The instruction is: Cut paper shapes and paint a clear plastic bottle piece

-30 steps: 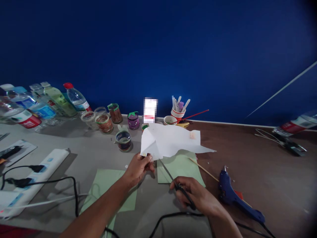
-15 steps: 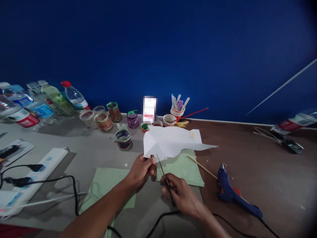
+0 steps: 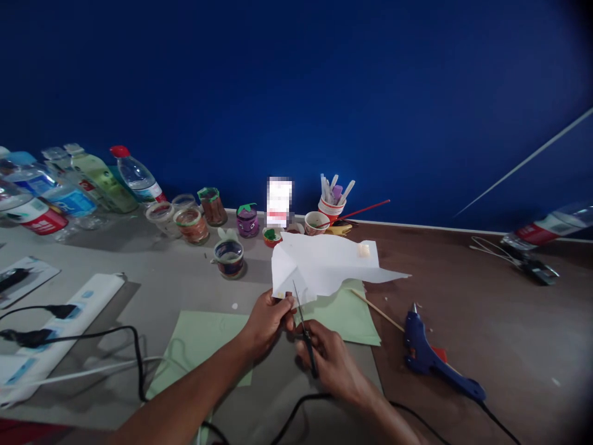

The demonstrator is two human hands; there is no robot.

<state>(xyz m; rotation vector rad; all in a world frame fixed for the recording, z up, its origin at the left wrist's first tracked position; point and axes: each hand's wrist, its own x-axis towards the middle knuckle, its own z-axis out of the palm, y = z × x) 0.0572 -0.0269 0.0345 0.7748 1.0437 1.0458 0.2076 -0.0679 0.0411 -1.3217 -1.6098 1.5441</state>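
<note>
Scissors (image 3: pixel 306 337) pt. hidden by R hand (image 3: pixel 328 355)

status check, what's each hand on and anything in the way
Left hand gripping white paper. Right hand on scissors, blades at paper. Green sheets below; glue gun off to right.

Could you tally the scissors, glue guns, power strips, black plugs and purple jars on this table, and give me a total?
Scissors: 1
Glue gun: 1
Power strip: 1
Black plugs: 2
Purple jar: 1
Total: 6
</note>
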